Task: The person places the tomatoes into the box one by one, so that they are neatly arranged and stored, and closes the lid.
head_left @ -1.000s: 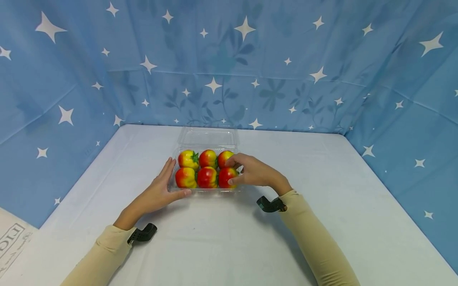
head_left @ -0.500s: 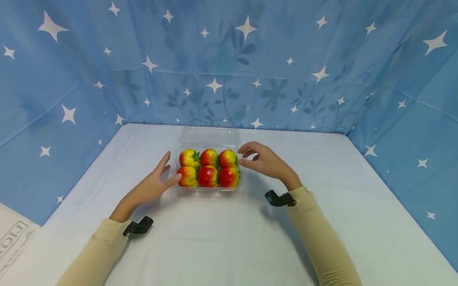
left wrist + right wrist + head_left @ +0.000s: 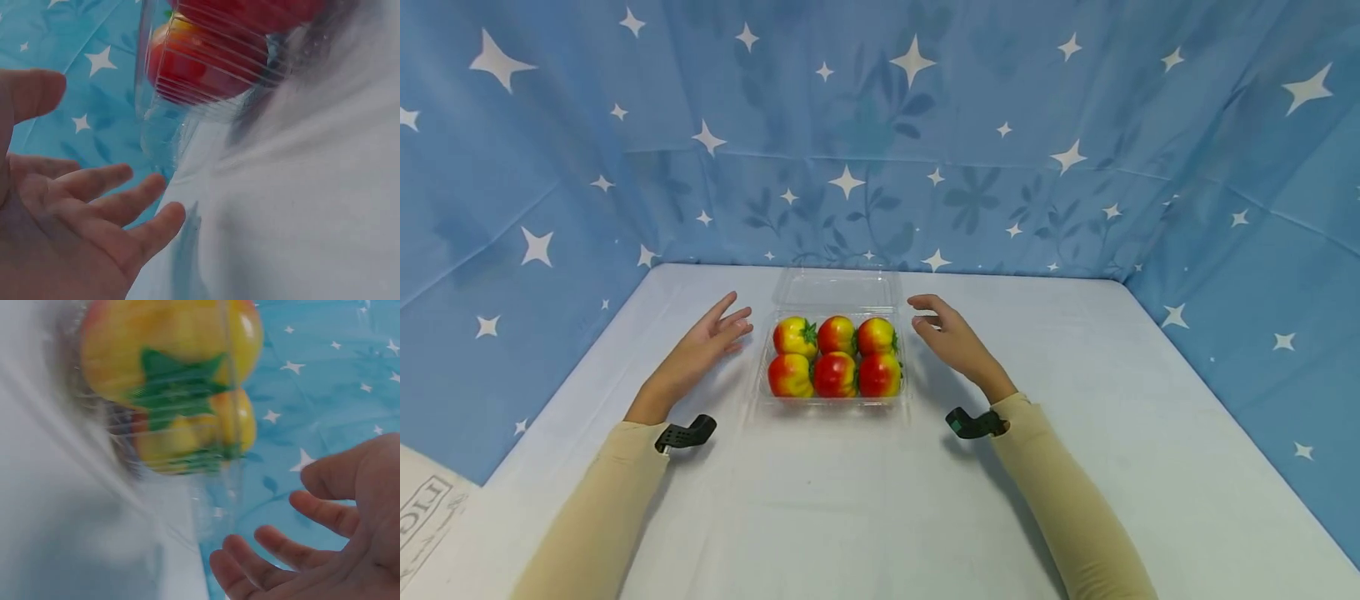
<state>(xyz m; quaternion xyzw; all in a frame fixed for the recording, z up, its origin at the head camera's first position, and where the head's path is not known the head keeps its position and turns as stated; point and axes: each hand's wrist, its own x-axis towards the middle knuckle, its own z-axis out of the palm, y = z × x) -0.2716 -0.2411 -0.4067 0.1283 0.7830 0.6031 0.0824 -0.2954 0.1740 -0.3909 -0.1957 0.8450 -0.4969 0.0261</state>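
Note:
A clear plastic clamshell box [image 3: 831,401] lies on the table, its lid [image 3: 837,287] folded back behind it. Inside, in two rows, sit several red-and-yellow fruits with green leafy tops, such as the fruit [image 3: 835,374] at front middle; they look like persimmons or tomatoes. My left hand [image 3: 696,354] hovers left of the box, fingers spread and apart from it. On the other side, my right hand [image 3: 953,340] is held near the box's back right corner with relaxed fingers, touching nothing. Both wrist views show empty palms beside the ribbed box wall.
A white cloth covers the table [image 3: 850,508]. Blue star-patterned curtains [image 3: 880,133] rise behind and on both sides. Printed lettering [image 3: 426,508] shows at the lower left edge. Each wrist wears a black camera mount, such as the left mount [image 3: 687,434].
My right hand has left the fruits at the right of the box and drawn clear of it. My left hand has let go of the box's left side and moved away leftward. The fruits stay put.

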